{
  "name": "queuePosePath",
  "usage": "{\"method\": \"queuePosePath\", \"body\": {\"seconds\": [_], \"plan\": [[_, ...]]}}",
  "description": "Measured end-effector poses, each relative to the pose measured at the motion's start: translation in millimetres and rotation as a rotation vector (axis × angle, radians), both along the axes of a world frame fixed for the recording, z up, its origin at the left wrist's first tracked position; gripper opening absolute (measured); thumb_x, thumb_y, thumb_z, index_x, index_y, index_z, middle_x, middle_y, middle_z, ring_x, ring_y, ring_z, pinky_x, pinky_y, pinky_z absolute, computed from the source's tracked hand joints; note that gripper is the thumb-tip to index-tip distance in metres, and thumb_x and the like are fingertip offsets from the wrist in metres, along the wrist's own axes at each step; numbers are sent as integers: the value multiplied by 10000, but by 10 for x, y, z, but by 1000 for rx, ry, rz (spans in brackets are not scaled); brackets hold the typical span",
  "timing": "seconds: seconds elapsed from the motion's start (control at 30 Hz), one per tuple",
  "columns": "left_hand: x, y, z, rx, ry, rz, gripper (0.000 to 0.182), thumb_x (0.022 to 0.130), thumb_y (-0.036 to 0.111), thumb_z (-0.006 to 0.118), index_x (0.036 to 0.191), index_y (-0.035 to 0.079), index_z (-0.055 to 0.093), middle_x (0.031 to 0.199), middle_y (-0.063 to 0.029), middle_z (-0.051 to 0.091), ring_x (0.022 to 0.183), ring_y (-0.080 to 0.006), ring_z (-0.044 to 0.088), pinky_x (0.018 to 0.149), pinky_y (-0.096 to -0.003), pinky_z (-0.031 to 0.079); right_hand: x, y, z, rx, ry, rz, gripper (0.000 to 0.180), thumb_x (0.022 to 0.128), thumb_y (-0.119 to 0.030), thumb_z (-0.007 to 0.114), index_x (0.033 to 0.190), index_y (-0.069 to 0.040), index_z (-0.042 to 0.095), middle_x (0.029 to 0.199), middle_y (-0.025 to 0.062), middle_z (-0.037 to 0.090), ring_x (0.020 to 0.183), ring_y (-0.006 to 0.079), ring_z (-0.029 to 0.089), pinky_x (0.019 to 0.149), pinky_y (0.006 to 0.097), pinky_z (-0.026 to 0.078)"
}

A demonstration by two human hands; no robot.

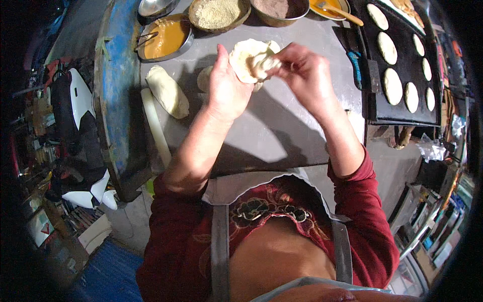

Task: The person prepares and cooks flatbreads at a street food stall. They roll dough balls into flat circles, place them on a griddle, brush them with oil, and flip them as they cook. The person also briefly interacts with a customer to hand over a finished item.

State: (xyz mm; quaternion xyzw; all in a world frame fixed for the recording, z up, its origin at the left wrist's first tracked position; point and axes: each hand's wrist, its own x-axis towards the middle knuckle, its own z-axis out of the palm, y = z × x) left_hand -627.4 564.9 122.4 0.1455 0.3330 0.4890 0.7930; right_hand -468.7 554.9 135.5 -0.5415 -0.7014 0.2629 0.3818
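Observation:
My left hand (228, 90) supports a pale, flattened round of dough (241, 56) above the grey tabletop, thumb raised at its left. With bunched fingers, my right hand (307, 70) grips a twisted lump of dough (264, 65) at the round's right side. Whether that lump is joined to the round cannot be made out. Another dough piece (203, 79) lies on the table, partly covered by my left hand. More dough shows behind the round, mostly hidden. Left of my forearm rest a long dough roll (168, 91) and a pale rolling pin (155, 126).
Along the back stand a pan of orange liquid (166, 39), a bowl of yellowish crumbs (219, 13), a bowl of brownish powder (277, 9) and a dish (330, 5) with a wooden-handled brush or spoon (341, 14). A black baking tray (400, 113) at right carries several flat dough ovals (393, 87).

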Motion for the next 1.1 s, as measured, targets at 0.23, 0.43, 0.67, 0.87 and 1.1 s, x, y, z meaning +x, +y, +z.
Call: {"method": "queuePosePath", "body": {"seconds": [0.23,0.43,0.67,0.87,1.1], "plan": [[-15,-197,-109,96,-87,-199,529,1006,465,295,1272,52,492,1154,-63,611,1050,-186,584,927,-361,458,-74,-311,-67,384,-263,99,336,712,62,618,1029,-45,647,977,108,622,880,293,636,749,363,549],[-144,-246,-195,193,90,-103,333,954,161,509,1241,-9,500,1130,-99,613,1046,-202,597,932,-351,476,-23,-587,-88,165,-39,188,474,791,71,609,1244,-64,587,1275,143,576,1220,275,529,996,390,454],[-108,-406,-46,225,-95,-403,410,916,38,499,1315,-16,423,1219,-114,564,1116,-214,562,950,-347,467,73,-410,-118,-134,446,312,886,559,-104,881,1321,-27,437,1345,127,498,1209,214,497,1037,356,395],[-75,-500,-18,207,-10,-374,496,852,-20,445,1345,-9,392,1235,-119,561,1113,-204,573,936,-370,484,-79,-529,-38,-107,850,197,233,683,61,702,890,-17,628,1068,119,651,979,186,613,859,312,499],[-87,-454,39,223,-283,-371,461,987,349,355,1328,47,433,1241,-73,558,1117,-167,555,953,-358,457,-41,-555,34,-44,295,209,621,699,-195,784,1258,-50,554,1207,115,621,1139,219,580,1059,396,377]]}}
